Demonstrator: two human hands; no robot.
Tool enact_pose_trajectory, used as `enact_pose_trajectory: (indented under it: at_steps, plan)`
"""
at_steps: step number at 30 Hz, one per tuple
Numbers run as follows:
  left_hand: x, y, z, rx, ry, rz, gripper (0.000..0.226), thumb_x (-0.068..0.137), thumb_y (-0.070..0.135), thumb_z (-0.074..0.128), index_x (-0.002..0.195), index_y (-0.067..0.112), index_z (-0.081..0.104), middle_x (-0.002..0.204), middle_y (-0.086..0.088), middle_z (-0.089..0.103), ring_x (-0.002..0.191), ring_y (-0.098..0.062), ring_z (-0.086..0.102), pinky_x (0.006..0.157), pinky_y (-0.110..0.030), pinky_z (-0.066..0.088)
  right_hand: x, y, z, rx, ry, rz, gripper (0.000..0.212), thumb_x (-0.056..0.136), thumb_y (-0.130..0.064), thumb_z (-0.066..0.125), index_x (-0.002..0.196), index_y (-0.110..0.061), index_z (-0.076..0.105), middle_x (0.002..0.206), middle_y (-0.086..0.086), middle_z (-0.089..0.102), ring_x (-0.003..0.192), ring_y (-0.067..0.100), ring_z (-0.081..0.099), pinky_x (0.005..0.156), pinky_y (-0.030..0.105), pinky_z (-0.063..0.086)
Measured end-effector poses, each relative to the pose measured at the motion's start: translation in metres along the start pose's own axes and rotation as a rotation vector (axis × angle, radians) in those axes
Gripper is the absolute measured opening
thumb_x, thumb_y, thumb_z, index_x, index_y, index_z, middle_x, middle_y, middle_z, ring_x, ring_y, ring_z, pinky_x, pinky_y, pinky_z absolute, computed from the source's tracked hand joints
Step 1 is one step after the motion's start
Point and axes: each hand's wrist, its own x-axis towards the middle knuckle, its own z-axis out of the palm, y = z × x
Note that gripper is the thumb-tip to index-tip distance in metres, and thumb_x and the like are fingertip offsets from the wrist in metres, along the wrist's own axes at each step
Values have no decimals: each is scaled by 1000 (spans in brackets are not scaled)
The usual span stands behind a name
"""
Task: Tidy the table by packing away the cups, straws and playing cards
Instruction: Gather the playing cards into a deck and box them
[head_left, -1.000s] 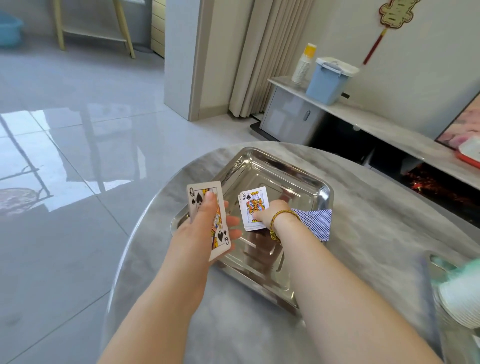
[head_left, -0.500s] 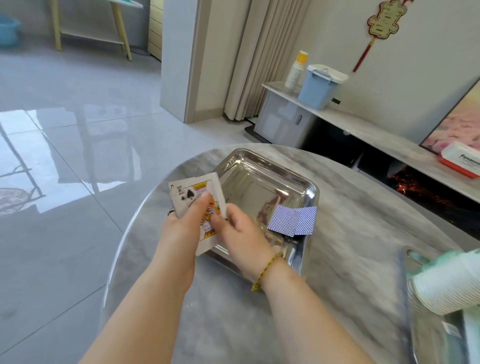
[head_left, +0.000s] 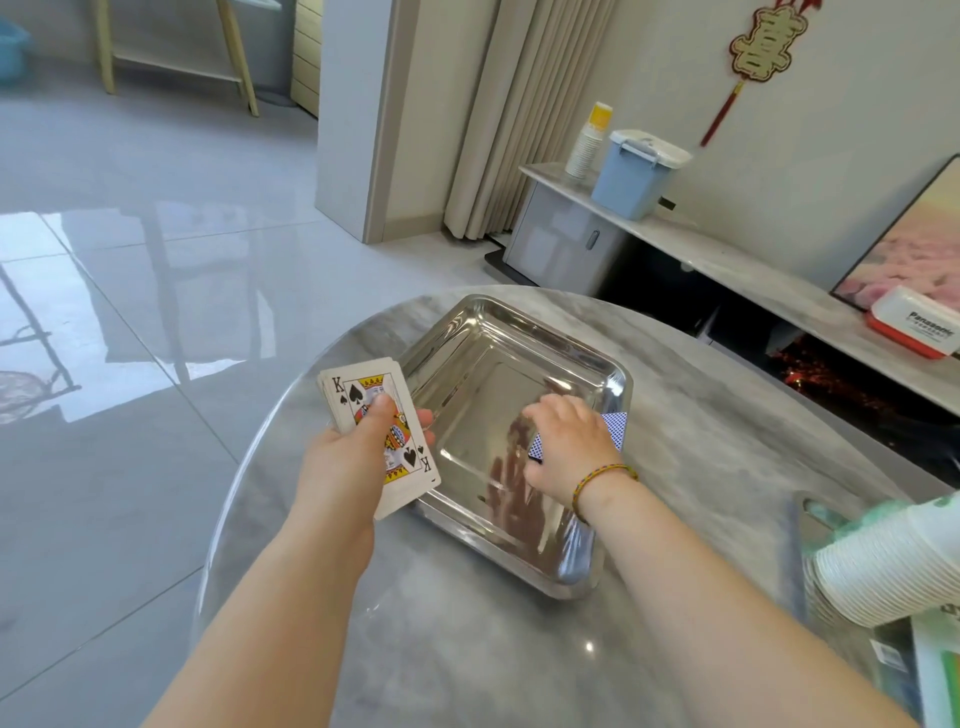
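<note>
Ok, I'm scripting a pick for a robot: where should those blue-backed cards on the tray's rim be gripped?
The blue-backed cards lie tilted across the tray's right rim, so their outer end likely sits clear of the table. Pinch that end from the right, thumb underneath, fingers on top.

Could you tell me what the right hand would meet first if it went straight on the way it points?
Most likely the blue-backed cards at the tray rim, directly under the right hand; contact is unclear.
</note>
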Motion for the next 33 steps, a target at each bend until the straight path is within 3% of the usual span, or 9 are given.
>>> enact_pose_trajectory:
  at_steps: [3, 6, 13, 18, 21, 27, 30, 33]
  plan:
    - [0, -2, 2, 20, -4, -5, 12, 91, 29, 49, 83, 26, 57, 55, 12, 70, 51, -1, 65, 52, -24, 50, 6, 17, 9, -173, -249, 115, 76, 82, -14, 52, 143, -20, 6, 154, 11, 3, 140, 35, 2, 114, 44, 4]
    - [1, -4, 2, 39, 8, -6, 12, 91, 29, 48, 83, 26, 56, 52, 13, 68, 49, -1, 63, 43, -18, 50, 12, 20, 14, -271, -336, 204, 80, 85, -12, 49, 143, -21, -6, 153, 18, 1, 137, 42, 13, 113, 48, 14]
    - [0, -4, 4, 52, -8, -22, 11, 90, 29, 49, 82, 26, 56, 54, 13, 69, 67, -9, 64, 53, -23, 48, 25, 6, 14, -491, -346, 205, 54, 84, -7, 46, 134, -7, 25, 131, 18, 41, 118, 36, 44, 90, 43, 42]
    - [0, -4, 5, 79, -23, -19, 13, 90, 30, 49, 80, 26, 56, 55, 13, 69, 62, -6, 64, 50, -20, 49, 24, 12, 13, -506, -191, 66, 35, 84, 6, 38, 116, -4, 46, 118, 12, 56, 109, 29, 55, 83, 35, 46]
    - [0, -3, 5, 64, -36, -20, 13, 91, 28, 48, 82, 26, 57, 57, 11, 70, 71, -13, 65, 62, -26, 51, 20, 17, 6, -515, -108, 4, 33, 85, 7, 36, 114, -2, 46, 115, 13, 59, 106, 29, 57, 76, 33, 46]
    - [-6, -5, 8, 102, -68, -22, 14, 91, 27, 49, 81, 27, 58, 57, 10, 70, 60, -5, 66, 57, -24, 51, 10, 32, -26, -300, 51, 1, 40, 82, 11, 35, 117, -5, 43, 96, 15, 64, 85, 32, 61, 57, 30, 38]
    - [-13, -7, 13, 140, -93, -44, 14, 91, 26, 49, 81, 26, 58, 60, 8, 70, 56, -3, 66, 55, -25, 49, -2, 39, -47, -174, 130, 33, 28, 86, 6, 35, 110, -3, 46, 75, 15, 55, 74, 32, 54, 50, 30, 26]
    - [-22, -10, 19, 220, -109, -72, 16, 91, 26, 49, 79, 23, 60, 73, 2, 69, 62, -10, 63, 55, -23, 48, -19, 42, -69, 232, 187, 70, 13, 88, -2, 43, 99, -5, 49, 78, 8, 48, 78, 24, 49, 57, 28, 23]
